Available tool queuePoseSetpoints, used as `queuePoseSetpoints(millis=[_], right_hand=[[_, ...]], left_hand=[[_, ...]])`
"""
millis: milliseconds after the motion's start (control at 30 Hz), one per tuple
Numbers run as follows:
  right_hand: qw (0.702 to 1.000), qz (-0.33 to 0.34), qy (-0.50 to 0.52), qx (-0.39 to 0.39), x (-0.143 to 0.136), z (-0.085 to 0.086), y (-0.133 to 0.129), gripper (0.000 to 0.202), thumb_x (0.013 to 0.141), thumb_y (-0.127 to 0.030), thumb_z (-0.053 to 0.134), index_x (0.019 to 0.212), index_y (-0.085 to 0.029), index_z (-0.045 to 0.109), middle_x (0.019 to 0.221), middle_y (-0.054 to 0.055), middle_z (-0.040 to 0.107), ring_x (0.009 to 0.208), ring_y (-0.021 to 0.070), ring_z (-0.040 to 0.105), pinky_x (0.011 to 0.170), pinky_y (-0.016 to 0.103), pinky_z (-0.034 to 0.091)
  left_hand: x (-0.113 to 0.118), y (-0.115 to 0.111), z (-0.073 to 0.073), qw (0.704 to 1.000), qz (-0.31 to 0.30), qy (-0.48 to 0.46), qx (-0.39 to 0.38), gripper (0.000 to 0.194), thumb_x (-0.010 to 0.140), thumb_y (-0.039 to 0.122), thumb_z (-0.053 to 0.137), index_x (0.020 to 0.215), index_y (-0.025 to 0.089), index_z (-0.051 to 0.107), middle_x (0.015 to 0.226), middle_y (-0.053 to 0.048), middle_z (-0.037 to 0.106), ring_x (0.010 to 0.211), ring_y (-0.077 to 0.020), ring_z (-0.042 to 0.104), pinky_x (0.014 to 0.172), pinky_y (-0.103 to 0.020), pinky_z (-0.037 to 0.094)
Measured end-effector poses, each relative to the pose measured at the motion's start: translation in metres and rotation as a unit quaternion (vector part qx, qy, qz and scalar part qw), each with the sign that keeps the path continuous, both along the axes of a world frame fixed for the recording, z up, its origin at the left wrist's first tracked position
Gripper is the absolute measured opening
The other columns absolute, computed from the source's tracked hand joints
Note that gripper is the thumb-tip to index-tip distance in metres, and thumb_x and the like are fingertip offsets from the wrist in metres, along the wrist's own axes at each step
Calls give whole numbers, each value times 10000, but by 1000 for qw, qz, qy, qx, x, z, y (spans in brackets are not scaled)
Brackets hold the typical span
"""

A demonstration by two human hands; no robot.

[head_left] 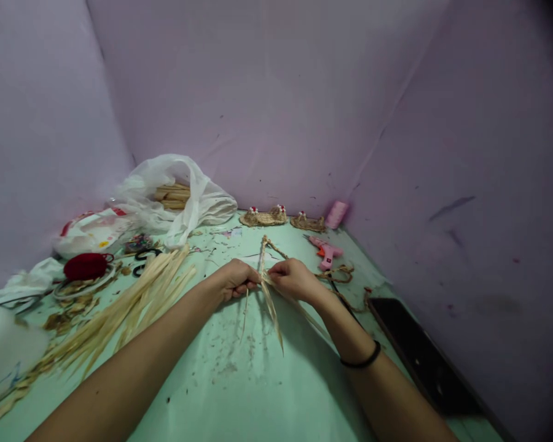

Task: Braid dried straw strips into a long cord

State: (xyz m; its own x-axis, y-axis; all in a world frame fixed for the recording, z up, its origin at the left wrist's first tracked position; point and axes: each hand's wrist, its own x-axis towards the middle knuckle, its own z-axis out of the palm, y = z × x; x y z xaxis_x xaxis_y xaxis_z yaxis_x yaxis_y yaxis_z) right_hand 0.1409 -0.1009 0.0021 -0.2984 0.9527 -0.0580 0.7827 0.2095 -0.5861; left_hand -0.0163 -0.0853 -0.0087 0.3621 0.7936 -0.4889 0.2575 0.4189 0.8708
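A narrow braid of dry straw-coloured fibre (263, 255) runs away from me over the green table, with loose strands (271, 313) hanging toward me from its near end. On the left side of that end my left hand (237, 280) is closed, its fingers pinching the strands. Close beside it, my right hand (295, 279) also pinches strands, thumb and fingers pressed together. A pale strip trails from under the right hand toward the wrist. The exact strands between the fingertips are partly hidden.
Left lie loose fibre strips (152, 288), black-handled scissors (145, 261), red yarn (86, 266) and a white plastic bag (179, 196). Woven slippers (263, 217) stand by the back wall. Right are a pink glue gun (325, 250), a pink thread spool (337, 214) and a dark phone-like slab (419, 356).
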Motion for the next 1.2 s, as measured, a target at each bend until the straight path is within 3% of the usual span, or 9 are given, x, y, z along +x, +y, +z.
queuePoseSetpoints(millis=[267,433,667,867,967,1067,1200], right_hand=[[984,-26,110,-140,3,-7,-2,225,721,-311,479,677,-122,592,495,1,522,417,72,455,422,166,334],[991,5,77,-108,4,-2,-3,243,696,-328,523,644,-115,628,478,1,525,416,60,407,397,163,288],[989,-6,104,-104,5,-13,0,255,678,-338,529,666,-117,656,475,5,529,419,75,430,406,177,306],[997,-61,33,-39,-2,0,-4,165,601,-240,548,579,-121,659,455,16,555,425,85,438,411,195,279],[994,-83,49,-45,-5,3,-5,128,563,-179,542,555,-125,658,442,14,556,427,95,452,417,203,296],[974,-120,151,-119,-8,3,-6,101,546,-112,524,483,-128,602,394,-1,518,388,92,443,413,203,336],[917,-137,290,-236,-8,6,-7,178,621,-140,503,455,-112,563,430,32,552,381,104,478,424,222,410]], left_hand=[[0,0,-1,1000,-7,23,17,142,541,217,528,459,141,440,385,53,366,271,-15,210,293,-186,86],[1,0,3,1000,-5,19,12,125,545,205,517,458,137,458,372,52,362,268,-16,203,290,-184,89],[1,-1,1,1000,-7,23,19,140,545,210,522,444,140,456,358,55,356,265,-19,205,289,-185,97],[4,-1,-2,997,4,68,36,165,535,203,526,410,150,433,302,57,312,261,-35,210,298,-194,97],[8,-4,-1,995,11,88,53,166,524,193,518,389,148,433,280,54,303,257,-40,210,302,-197,107],[12,-8,0,992,25,92,86,155,504,157,509,371,145,429,271,55,301,256,-43,214,303,-201,112],[15,-14,3,989,46,60,127,132,502,110,490,376,129,453,270,66,286,271,-33,205,312,-192,122]])
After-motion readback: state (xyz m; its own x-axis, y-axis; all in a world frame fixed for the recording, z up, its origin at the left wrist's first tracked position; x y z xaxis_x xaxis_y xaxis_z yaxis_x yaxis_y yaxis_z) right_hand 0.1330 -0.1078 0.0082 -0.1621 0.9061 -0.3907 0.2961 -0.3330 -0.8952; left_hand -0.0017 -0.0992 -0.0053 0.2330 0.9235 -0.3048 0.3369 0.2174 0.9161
